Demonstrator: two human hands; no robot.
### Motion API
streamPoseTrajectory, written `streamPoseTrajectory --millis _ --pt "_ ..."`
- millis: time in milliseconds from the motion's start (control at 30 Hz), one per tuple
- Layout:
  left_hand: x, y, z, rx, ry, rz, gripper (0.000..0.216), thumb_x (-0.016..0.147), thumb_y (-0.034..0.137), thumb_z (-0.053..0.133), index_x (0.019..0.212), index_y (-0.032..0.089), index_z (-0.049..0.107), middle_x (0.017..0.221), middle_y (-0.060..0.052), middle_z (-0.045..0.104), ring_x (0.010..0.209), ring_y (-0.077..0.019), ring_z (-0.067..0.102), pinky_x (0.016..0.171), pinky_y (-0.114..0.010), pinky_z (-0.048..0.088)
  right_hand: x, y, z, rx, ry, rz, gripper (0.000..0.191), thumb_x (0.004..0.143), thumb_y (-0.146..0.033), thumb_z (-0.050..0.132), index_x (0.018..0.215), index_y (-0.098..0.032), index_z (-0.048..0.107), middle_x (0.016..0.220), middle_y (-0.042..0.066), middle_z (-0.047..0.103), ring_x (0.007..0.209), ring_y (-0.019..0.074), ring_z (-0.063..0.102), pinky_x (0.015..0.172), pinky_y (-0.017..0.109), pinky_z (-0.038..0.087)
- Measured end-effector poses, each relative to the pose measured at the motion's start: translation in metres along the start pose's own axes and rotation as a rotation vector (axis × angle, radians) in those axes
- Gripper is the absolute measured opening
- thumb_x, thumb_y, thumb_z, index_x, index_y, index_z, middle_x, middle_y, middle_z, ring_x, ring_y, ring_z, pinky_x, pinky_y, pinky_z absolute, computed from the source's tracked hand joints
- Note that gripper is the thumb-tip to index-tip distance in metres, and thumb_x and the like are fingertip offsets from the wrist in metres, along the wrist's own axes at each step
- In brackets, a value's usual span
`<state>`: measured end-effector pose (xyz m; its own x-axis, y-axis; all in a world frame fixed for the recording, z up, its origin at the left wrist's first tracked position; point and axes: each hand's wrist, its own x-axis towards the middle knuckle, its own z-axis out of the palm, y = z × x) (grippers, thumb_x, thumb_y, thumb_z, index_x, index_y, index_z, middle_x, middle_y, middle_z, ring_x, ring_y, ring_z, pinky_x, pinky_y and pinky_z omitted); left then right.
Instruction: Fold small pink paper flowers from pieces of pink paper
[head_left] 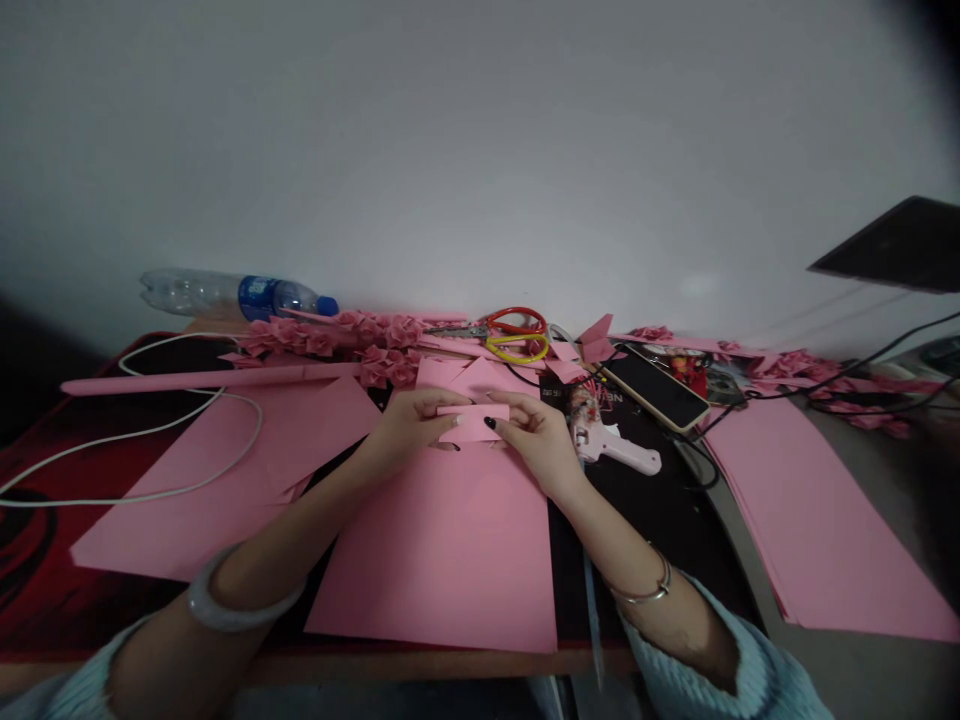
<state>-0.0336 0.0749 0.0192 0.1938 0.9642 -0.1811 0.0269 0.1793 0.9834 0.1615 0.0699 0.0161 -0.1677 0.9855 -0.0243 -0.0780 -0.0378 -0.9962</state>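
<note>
A small folded piece of pink paper (472,424) is held level between my two hands, above a large pink sheet (457,560). My left hand (412,425) pinches its left end between thumb and fingers. At the right end, my right hand (532,435) grips it the same way, with the dark-nailed thumb lying on the paper's face. Some fingertips behind the piece are hidden. Just right of my right hand lies a pale pink glue gun (619,450).
Scissors (517,335) with red and yellow handles lie behind my hands, near pink paper flowers (360,335). A plastic bottle (232,293) rests by the wall. A phone (656,388), cables and a paper stack (817,520) are to the right; a white cord (112,497) loops left.
</note>
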Motion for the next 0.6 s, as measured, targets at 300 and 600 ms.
streamPoseTrajectory --millis 300,600 --pt "0.0003 0.0007 -0.0011 0.008 -0.012 0.015 0.032 0.073 0.036 0.077 0.100 0.018 0.077 0.093 -0.004 0.077 0.080 -0.0183 0.072 0.060 -0.025 0.065 0.0000 -0.0007 -0.0009 0.067 -0.004 0.095 0.041 0.067 -0.023 0.081 0.108 -0.022 0.077 0.062 -0.004 0.066 0.058 0.0122 0.061 0.063 0.030 0.062" --pt "0.0019 -0.0022 -0.0023 0.002 -0.027 0.003 0.036 0.074 0.040 0.077 0.101 0.016 0.076 0.096 -0.005 0.077 0.083 -0.0213 0.071 0.063 -0.029 0.066 0.0006 -0.0013 -0.0001 0.115 0.033 0.149 0.036 0.060 -0.022 0.085 0.095 -0.020 0.079 0.065 -0.002 0.070 0.061 0.0133 0.065 0.059 0.027 0.061"
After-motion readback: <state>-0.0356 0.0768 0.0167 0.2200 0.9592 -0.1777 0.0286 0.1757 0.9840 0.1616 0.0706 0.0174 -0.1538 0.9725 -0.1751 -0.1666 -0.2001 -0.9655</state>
